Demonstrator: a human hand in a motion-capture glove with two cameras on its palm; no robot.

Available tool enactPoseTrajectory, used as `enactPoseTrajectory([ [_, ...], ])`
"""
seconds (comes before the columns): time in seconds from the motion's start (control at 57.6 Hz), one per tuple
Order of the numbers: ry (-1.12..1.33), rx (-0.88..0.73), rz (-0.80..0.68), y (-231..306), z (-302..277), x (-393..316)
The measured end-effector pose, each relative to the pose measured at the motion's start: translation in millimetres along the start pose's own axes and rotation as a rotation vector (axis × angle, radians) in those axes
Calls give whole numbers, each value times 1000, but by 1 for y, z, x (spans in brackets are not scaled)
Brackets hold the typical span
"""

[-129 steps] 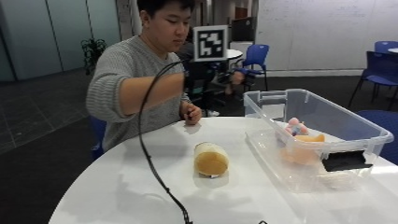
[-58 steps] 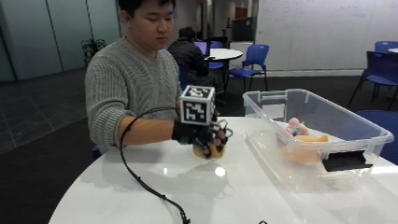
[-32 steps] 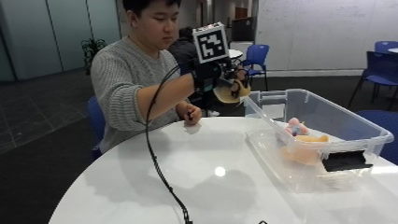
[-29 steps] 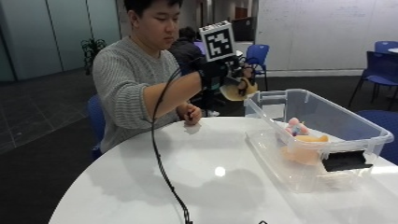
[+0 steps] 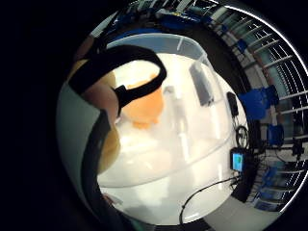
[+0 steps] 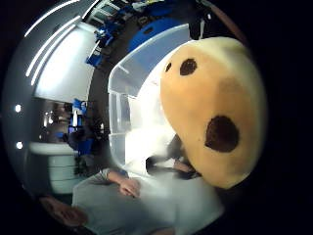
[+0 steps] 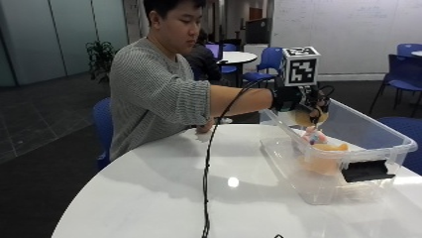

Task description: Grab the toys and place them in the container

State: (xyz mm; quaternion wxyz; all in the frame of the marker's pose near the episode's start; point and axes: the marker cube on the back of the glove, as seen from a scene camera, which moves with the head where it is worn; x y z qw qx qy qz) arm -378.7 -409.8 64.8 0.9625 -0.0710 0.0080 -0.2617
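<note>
While the gloved right hand grips a tan spotted plush toy, it hangs above the clear plastic container's far end.

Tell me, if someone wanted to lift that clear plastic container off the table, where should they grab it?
Probably by the rim of the clear container, at its two short ends, coming from the sides. The rim juts outward like a lip, the walls look smooth, and the open top leaves the edges reachable. The gloved right hand holding a tan plush toy is above it now.

Round white table, clear plastic container standing on it, black cable trailing across
</note>
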Motion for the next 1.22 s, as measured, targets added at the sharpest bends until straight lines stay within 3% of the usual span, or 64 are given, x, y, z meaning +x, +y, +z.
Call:
enactPoseTrajectory([
  [0.208,34,-195,52,4,28,3],
  [0.434,-5,-94,53,20,-2,5],
  [0.521,82,-28,91,45,-27,18],
  [0.643,-118,84,-2,107,-68,23],
  [0.782,-164,90,-155,227,-69,61],
  [1.008,-291,101,96,415,37,77],
  [1.216,-278,163,279,495,108,75],
])
